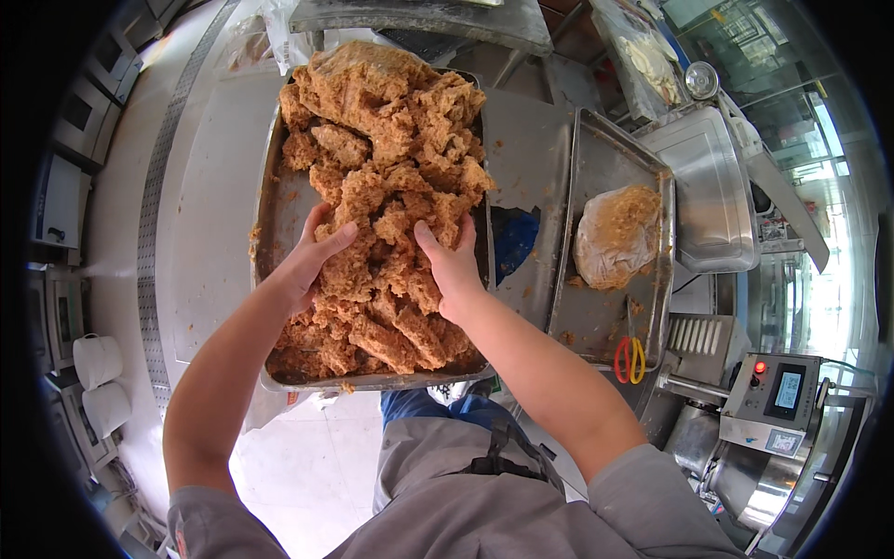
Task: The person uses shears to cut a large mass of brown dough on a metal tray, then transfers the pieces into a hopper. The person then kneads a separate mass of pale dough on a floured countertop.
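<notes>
A heap of clumpy, golden-brown shredded food (pixel 391 168), perhaps meat floss, fills most of a large metal tray (pixel 278 202) before me. My left hand (pixel 314 251) presses into the heap's left side, thumb on top and fingers partly buried behind a clump. On the opposite side my right hand (pixel 450 265) does the same, its thumb pointing inward. Between both hands sits a clump of the shredded food, gripped from either side. The larger lumps are piled at the tray's far end; looser pieces lie nearest my body.
On the right, a second metal tray (pixel 601 321) holds a plastic-wrapped lump (pixel 618 234) of similar food and scissors (pixel 630 360) with red and yellow handles. Blue plastic (pixel 515 241) lies between the trays. A machine's control box (pixel 768 402) stands at lower right. The steel table (pixel 216 209) extends left.
</notes>
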